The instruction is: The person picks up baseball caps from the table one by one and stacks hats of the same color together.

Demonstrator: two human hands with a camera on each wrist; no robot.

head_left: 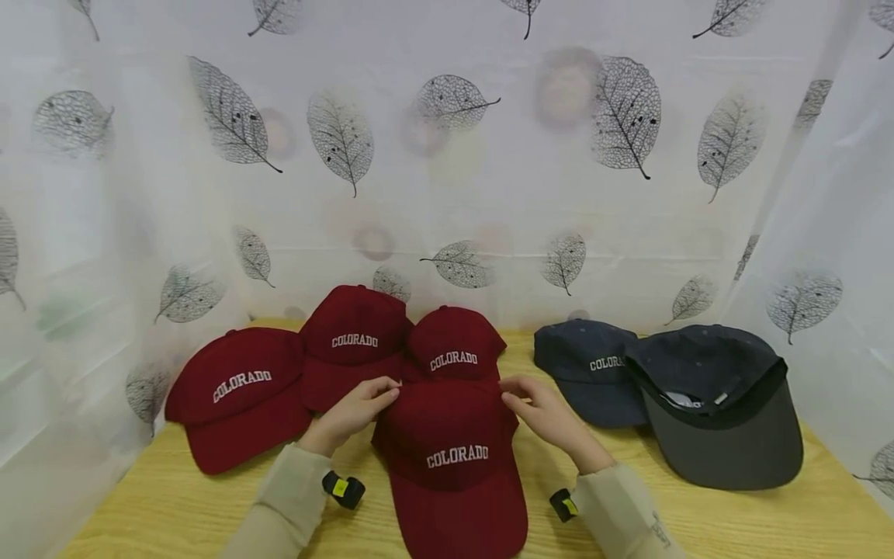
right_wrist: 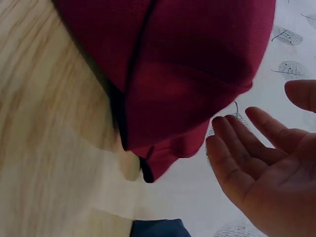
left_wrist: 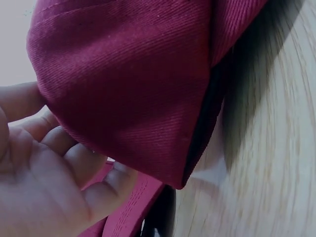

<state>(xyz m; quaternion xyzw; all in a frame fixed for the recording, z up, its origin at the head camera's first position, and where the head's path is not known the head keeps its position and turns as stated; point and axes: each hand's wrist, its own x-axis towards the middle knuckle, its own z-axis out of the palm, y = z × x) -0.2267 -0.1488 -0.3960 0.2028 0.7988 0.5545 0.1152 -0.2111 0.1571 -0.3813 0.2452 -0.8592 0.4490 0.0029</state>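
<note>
A maroon baseball cap [head_left: 454, 481] with white COLORADO lettering sits at the front middle of the table, brim toward me. My left hand [head_left: 359, 407] is at its upper left side; in the left wrist view the loosely bent fingers [left_wrist: 74, 153] lie against the back of the crown, tips partly hidden. On the opposite side is my right hand [head_left: 538, 411]. The right wrist view shows its fingers spread loosely beside the cap, with a small gap and nothing held. Directly behind stands another maroon cap [head_left: 454, 341], partly covered by the front one.
Two more maroon caps, one at far left [head_left: 237, 388] and one behind it [head_left: 356, 326], stand on the wooden table [head_left: 705, 528]. At right, a navy cap [head_left: 583, 353] is overlapped by a tipped-back dark cap [head_left: 722, 442] showing its underside. A leaf-print curtain [head_left: 447, 194] encloses the back and sides.
</note>
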